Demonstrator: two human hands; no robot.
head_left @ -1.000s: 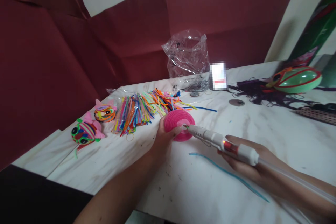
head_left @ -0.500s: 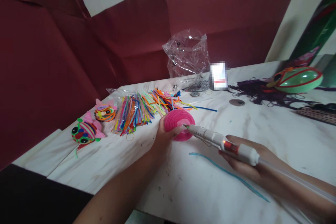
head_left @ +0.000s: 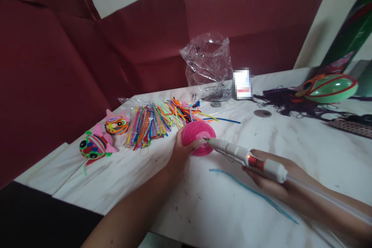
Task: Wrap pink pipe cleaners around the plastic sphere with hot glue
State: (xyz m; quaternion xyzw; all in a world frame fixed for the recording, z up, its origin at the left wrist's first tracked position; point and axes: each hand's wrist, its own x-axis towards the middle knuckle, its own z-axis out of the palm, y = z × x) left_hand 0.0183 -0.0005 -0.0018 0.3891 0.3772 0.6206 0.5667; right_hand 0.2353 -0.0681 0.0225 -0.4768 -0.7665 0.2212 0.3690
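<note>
- In the centre of the frame, one pink ridged disc [head_left: 197, 128], raised toward the glue gun; contact with the counter [head_left: 215, 209] impossible to tell.
- At the disc's left edge, one left hand [head_left: 183, 144] gripping it, thumb reaching across toward its paler middle.
- Right of centre, one right hand [head_left: 276, 190] wrapped around one white glue gun [head_left: 232, 149], tip at the disc's middle; one orange light glowing.
- Below the gun, one blue-green strip [head_left: 252, 191], loose and slightly bent.
- At left, two decorated balls [head_left: 97, 144], close together.
- Left of centre, many coloured pipe cleaners [head_left: 152, 124], too crowded to count, partly under clear plastic.
- Upper centre, one clear bag [head_left: 207, 62]; just right, one blurred white rectangle [head_left: 242, 81].
- Far right, one green ball [head_left: 334, 90] with red bands, beside dark purple strands [head_left: 279, 99].
</note>
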